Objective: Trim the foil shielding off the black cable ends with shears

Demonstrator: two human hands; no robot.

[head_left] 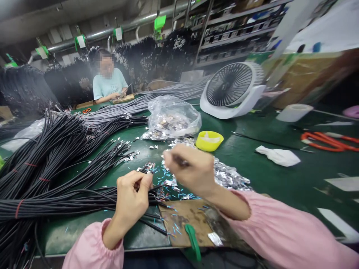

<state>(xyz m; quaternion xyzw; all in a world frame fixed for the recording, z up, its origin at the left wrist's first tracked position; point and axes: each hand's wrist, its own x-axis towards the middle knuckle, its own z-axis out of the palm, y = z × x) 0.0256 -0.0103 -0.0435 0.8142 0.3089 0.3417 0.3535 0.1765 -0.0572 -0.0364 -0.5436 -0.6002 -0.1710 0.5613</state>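
Note:
My left hand (131,196) is closed around the end of a black cable (84,198) near the front edge of the green table (266,175). Beside it to the right, my right hand (190,168) is raised a little and blurred, its fingers pinched on something small that I cannot make out. Between and below the two hands lie foil scraps (230,175) and tiny blue wire bits. A brown board (182,220) with a green-handled tool (193,239) lies under my wrists. Both arms wear pink sleeves.
Big bundles of black cables (42,164) cover the table's left. Behind my hands: a clear plastic bag (174,117), a yellow bowl (209,140), a white fan (232,89). Right side: orange scissors (328,141), tape roll (294,112), white rag (279,156). A person (108,84) works at the far end.

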